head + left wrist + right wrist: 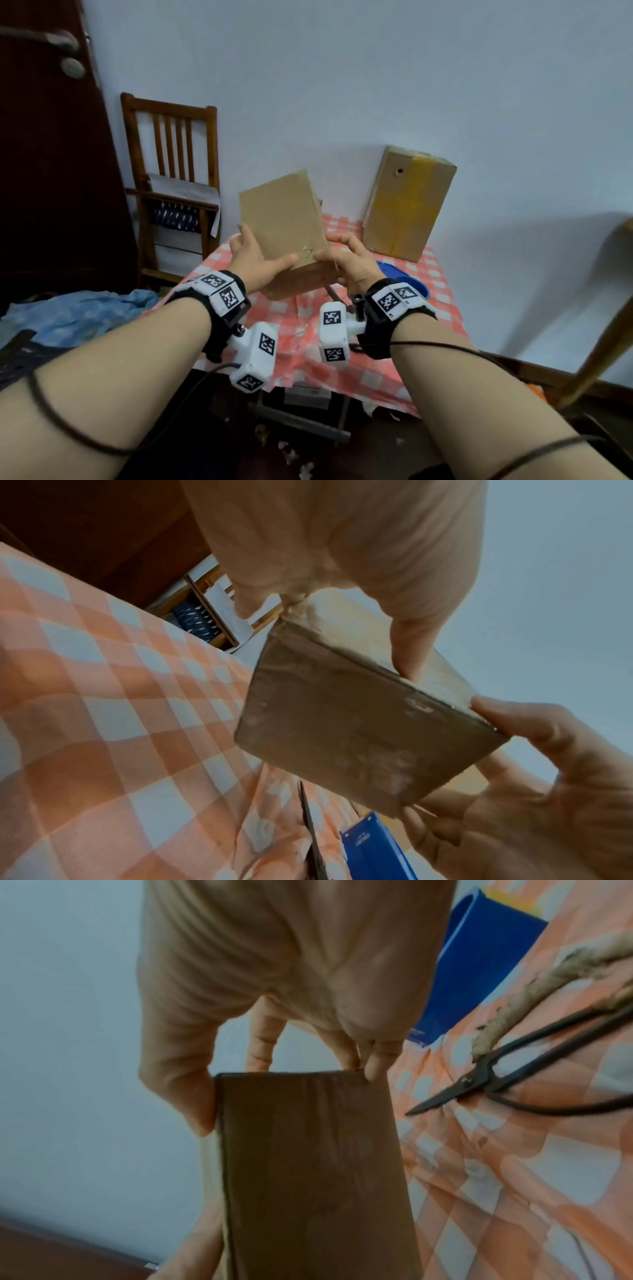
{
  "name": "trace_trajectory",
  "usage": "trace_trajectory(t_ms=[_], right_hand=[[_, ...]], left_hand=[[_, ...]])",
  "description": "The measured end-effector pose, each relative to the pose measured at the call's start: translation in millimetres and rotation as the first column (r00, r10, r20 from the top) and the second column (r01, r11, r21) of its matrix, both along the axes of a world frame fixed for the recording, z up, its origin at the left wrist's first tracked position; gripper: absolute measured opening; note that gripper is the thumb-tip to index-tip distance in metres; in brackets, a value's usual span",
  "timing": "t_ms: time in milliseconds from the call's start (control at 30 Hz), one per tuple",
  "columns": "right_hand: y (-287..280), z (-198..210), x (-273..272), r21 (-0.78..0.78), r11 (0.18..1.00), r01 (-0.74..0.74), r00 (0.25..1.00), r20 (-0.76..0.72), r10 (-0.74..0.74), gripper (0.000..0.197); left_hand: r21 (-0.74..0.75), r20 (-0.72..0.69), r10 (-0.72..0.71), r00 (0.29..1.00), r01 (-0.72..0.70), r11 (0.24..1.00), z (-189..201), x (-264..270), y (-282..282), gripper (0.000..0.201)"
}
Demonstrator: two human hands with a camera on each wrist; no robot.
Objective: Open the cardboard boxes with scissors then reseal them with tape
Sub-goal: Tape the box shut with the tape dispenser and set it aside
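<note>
While I watch through the head camera, I have both hands on the small plain brown cardboard box (284,219), lifted clear of the table (442,301) with its red-and-white checked cloth, at about the centre of the view. My left hand (255,260) grips its near left corner, thumb across the broad top face, fingers (244,230) wrapped along the side. My right hand (349,263) clasps the near right corner, thumb on the top edge and fingers (375,1061) curled behind the end, as the right wrist view shows. The box tilts, its far end raised toward 12 o'clock.

At 2 o'clock from it, the larger cardboard box with yellowish tape (409,205) stands on end at the table's far edge, against the pale wall. On the cloth at 4 o'clock of the held box lie the dark metal scissors (486,1080), blades together, just beside a blue plastic tape dispenser (479,969). A wooden slatted chair (171,178) stands at 10 o'clock.
</note>
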State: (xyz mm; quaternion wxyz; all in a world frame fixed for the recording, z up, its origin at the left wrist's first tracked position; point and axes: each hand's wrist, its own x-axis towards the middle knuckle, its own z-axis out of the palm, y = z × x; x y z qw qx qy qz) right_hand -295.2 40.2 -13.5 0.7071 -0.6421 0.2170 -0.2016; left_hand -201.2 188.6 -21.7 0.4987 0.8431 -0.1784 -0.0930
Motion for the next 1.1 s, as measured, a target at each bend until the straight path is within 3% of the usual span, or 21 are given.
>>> trace_trajectory(t_ms=[67, 167, 233, 300, 333, 400, 500, 633, 767, 867, 900, 967, 1033, 1100], right_hand=[[-1, 2, -2, -0.08, 0.996, 0.037, 0.999, 0.033, -0.034, 0.056], [2, 9, -5, -0.209, 0.977, 0.037, 0.996, 0.085, -0.019, 0.08], [3, 12, -4, -0.307, 0.951, 0.025, 0.996, 0.088, 0.003, 0.095], [2, 16, -4, -0.454, 0.891, 0.004, 1.0, 0.022, 0.007, 0.107], [0, 16, -3, -0.517, 0.856, -0.025, 0.999, -0.046, 0.001, 0.113], [1, 16, -1, -0.547, 0.827, -0.129, 0.982, -0.186, 0.03, 0.13], [6, 12, 6, -0.485, 0.855, -0.183, 0.97, -0.232, 0.076, 0.154], [1, 11, 2, -0.627, 0.755, -0.192, 0.961, -0.276, 0.016, 0.148], [-6, 8, -2, -0.726, 0.669, -0.156, 0.976, -0.216, -0.006, 0.143], [-12, 7, -1, -0.758, 0.639, -0.129, 0.985, -0.174, -0.007, 0.133], [-12, 8, -1, -0.76, 0.64, -0.112, 0.988, -0.156, -0.013, 0.131], [-15, 6, 3, -0.764, 0.639, -0.087, 0.99, -0.135, -0.027, 0.13], [-15, 4, 4, -0.776, 0.623, -0.102, 0.988, -0.151, -0.027, 0.131], [-18, 4, 5, -0.756, 0.647, -0.101, 0.987, -0.157, -0.029, 0.132]], left_hand=[[-0.046, -0.083, -0.037, 0.996, 0.033, 0.998, 7, -2, -4, 0.125], [-0.29, -0.295, -0.089, 0.951, -0.001, 0.957, 11, 0, -12, 0.146], [-0.423, -0.372, -0.175, 0.912, 0.001, 0.906, 22, -11, -14, 0.134], [-0.415, -0.353, -0.129, 0.927, -0.032, 0.909, 21, -19, -17, 0.099], [-0.387, -0.346, -0.079, 0.935, -0.066, 0.92, 19, -17, -19, 0.094], [-0.28, -0.316, 0.002, 0.949, -0.095, 0.955, 13, -9, -20, 0.097], [-0.234, -0.302, -0.036, 0.953, -0.038, 0.971, 11, -2, -18, 0.099], [-0.319, -0.338, -0.109, 0.935, -0.005, 0.948, 9, 9, -22, 0.08], [-0.504, -0.306, -0.051, 0.951, -0.116, 0.856, 23, 23, -18, 0.075], [-0.521, -0.198, 0.051, 0.979, -0.15, 0.84, 30, 36, -10, 0.115], [-0.504, -0.158, 0.071, 0.985, -0.143, 0.852, 33, 36, -9, 0.119], [-0.49, -0.111, 0.087, 0.99, -0.13, 0.862, 34, 39, -8, 0.103], [-0.517, -0.097, 0.123, 0.988, -0.156, 0.842, 36, 39, -11, 0.062], [-0.543, -0.071, 0.167, 0.983, -0.179, 0.821, 41, 38, -16, 0.035]])
